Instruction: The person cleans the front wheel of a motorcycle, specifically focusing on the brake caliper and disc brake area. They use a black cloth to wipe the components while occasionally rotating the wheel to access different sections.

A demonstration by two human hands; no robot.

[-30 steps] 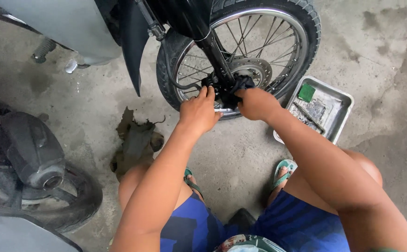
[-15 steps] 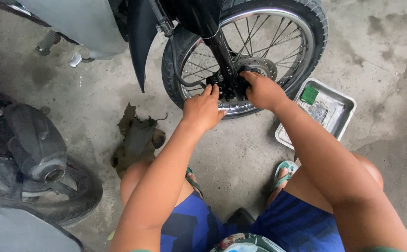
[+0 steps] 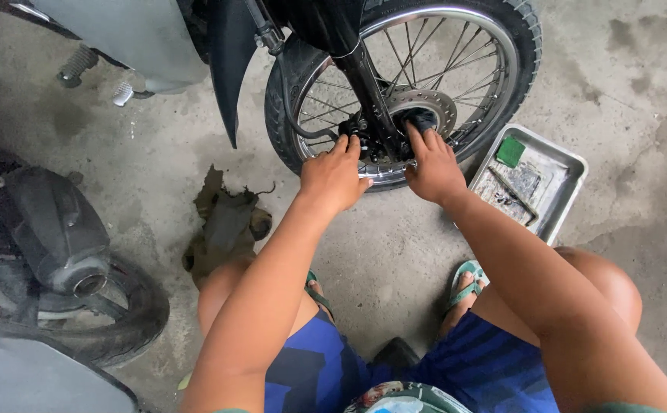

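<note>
A motorcycle front wheel (image 3: 501,61) with spokes and a black tyre stands on the concrete in front of me. Its black fork leg (image 3: 364,84) runs down to the hub (image 3: 425,115). My left hand (image 3: 335,174) reaches to the left side of the axle, fingers on the black parts at the fork's lower end. On the right side, my right hand (image 3: 433,164) has its fingers curled against the hub. Whether either hand holds a tool is hidden by the fingers.
A metal tray (image 3: 559,187) with a green block and thin tools lies right of the wheel. A dirty brown rag (image 3: 222,226) lies on the floor at left. Another motorcycle's rear wheel and exhaust (image 3: 58,237) stand at far left. My knees and sandalled feet are below.
The view has shifted so the wheel sits a little further right. Both hands stay at the axle, with the right hand moved up onto the hub.
</note>
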